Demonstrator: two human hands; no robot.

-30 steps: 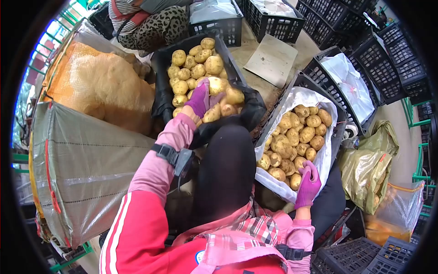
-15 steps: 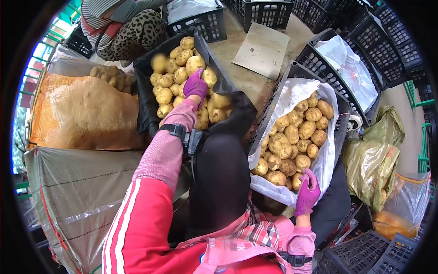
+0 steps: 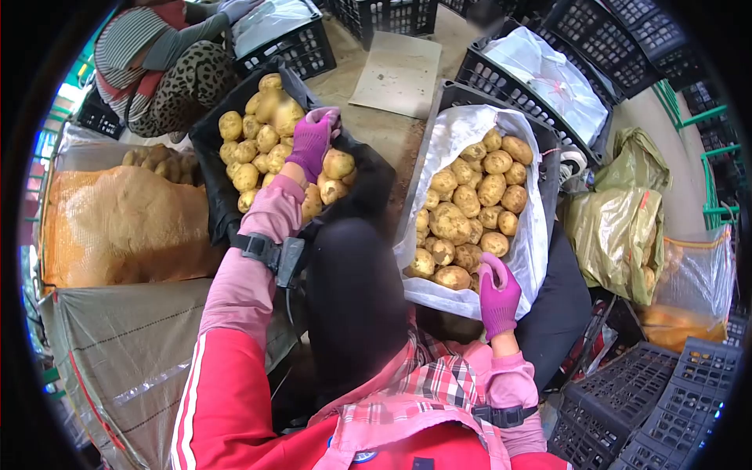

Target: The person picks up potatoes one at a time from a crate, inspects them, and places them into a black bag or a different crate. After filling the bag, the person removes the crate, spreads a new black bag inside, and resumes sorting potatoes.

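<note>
My left hand, in a purple glove, is curled at the right side of the black-lined crate on the left, above its potatoes. Its fingers look closed, and whatever they may hold is hidden. Over the near edge of the right-hand crate is my right hand, also gloved in purple. Thumb and forefinger curve apart, with no potato between them. That hand is nearest to the white liner and the lowest potatoes. Brown-flecked potatoes fill this crate.
An orange mesh sack stands at the left, near a crouching person. A flat board lies on the floor between black crates. At the right are a white-covered crate, an olive sack and stacked black crates.
My left hand has moved from the middle of the left crate's potatoes to its right side. My right hand keeps its place by the white liner. The whole view has shifted.
</note>
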